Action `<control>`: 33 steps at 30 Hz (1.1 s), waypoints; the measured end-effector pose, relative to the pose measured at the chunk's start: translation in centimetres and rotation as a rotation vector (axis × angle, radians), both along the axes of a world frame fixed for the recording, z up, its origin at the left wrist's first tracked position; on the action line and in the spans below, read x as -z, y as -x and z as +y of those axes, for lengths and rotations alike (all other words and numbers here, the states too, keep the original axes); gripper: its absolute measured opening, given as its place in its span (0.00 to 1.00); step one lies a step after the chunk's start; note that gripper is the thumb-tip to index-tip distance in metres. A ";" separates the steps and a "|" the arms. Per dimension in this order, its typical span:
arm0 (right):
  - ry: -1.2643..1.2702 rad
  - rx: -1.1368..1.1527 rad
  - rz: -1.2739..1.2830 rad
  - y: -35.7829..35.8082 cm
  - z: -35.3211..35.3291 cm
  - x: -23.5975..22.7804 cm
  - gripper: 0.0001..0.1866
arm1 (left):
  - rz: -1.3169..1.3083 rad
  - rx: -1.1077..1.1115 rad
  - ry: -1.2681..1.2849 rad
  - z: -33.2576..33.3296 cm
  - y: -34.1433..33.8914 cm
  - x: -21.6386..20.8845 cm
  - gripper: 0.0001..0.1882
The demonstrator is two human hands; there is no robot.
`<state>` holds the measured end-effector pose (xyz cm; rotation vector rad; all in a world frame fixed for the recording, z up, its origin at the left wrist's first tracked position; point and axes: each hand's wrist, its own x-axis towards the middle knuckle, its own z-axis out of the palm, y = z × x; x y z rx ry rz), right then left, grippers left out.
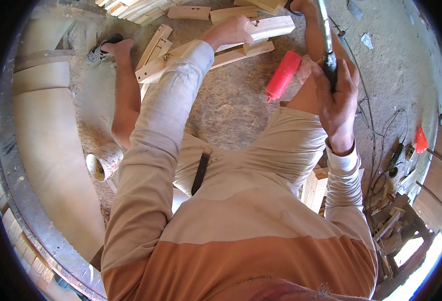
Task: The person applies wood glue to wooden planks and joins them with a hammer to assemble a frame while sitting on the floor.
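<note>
My left hand (232, 31) reaches far forward, its fingers closed over a pale wooden beam (276, 26) with small dark holes in it. Under that beam, a short wooden block (256, 47) and a second wooden rail (236, 58) make up part of a frame lying low between my legs. My right hand (339, 98) is raised and wrapped round the black grip of a metal-shafted tool (326, 25); the tool's far end runs out of view. Below and left of that hand is a red squeeze bottle (284, 75) with a pointed nozzle.
Loose boards (190, 12) and a wood stack (140, 10) lie at the far side. A stained white bucket (100, 165) stands by my left leg. Cables (374, 125) trail over the right floor near a black power tool (395, 155). Wood scraps (391, 226) pile up at the right.
</note>
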<state>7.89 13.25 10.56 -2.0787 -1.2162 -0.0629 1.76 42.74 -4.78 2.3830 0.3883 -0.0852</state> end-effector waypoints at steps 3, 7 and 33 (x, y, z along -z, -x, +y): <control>0.126 -0.034 0.061 -0.6 0.3 2.0 0.14 | -0.038 0.001 0.104 0.3 -0.1 0.8 0.25; 0.211 -0.024 -0.012 -2.6 -0.4 5.4 0.17 | 0.079 0.057 -0.021 -0.1 -1.9 0.5 0.25; -0.534 -0.201 0.123 -4.6 -1.5 -13.5 0.17 | 0.047 -0.002 0.056 -0.3 0.2 -1.4 0.32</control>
